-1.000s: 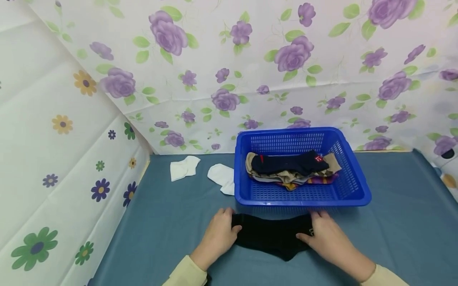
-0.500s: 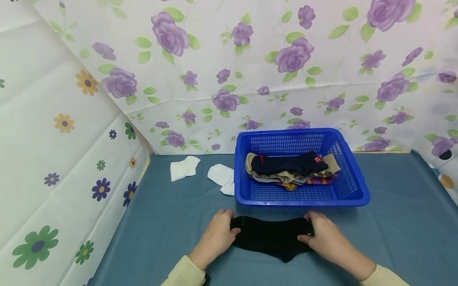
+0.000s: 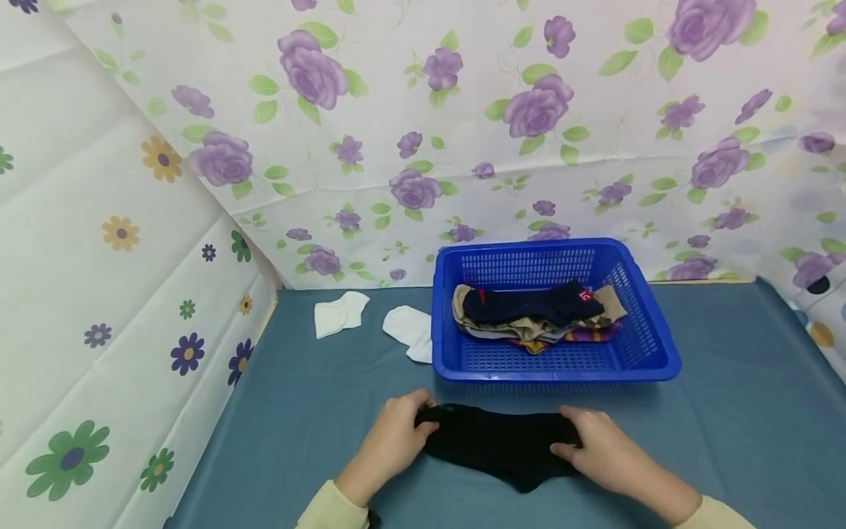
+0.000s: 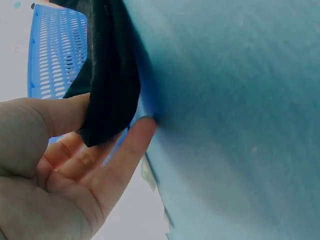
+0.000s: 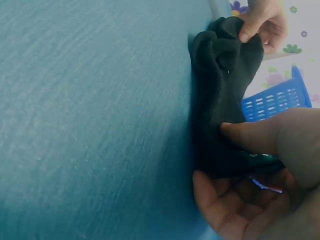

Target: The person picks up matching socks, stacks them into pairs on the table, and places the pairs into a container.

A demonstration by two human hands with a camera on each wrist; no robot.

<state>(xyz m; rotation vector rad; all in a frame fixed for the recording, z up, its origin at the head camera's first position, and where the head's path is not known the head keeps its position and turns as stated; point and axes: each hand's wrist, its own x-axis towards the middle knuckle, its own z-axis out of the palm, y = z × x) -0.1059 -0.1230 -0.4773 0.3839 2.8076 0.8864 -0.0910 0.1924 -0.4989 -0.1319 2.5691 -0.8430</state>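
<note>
A black sock (image 3: 499, 444) is stretched sideways between both hands, in front of the blue basket. My left hand (image 3: 395, 437) pinches its left end; in the left wrist view the thumb lies on one side of the dark cloth (image 4: 112, 75) and the fingers behind it. At the other end, my right hand (image 3: 604, 448) grips the sock between thumb and fingers. The right wrist view shows the sock (image 5: 220, 100) hanging just beside the tabletop cloth, with the left hand (image 5: 267, 22) at its far end.
A blue plastic basket (image 3: 555, 375) holds a stack of folded socks, a navy one (image 3: 522, 305) on top. Left of it lie a white sock (image 3: 411, 330), partly hidden by the basket, and another white sock (image 3: 340, 314). Flowered sheets (image 3: 370, 147) stand behind and at the left.
Both hands have drawn slightly toward the near edge with the sock. The left hand has shifted a little left, and the sock's left end with it.
</note>
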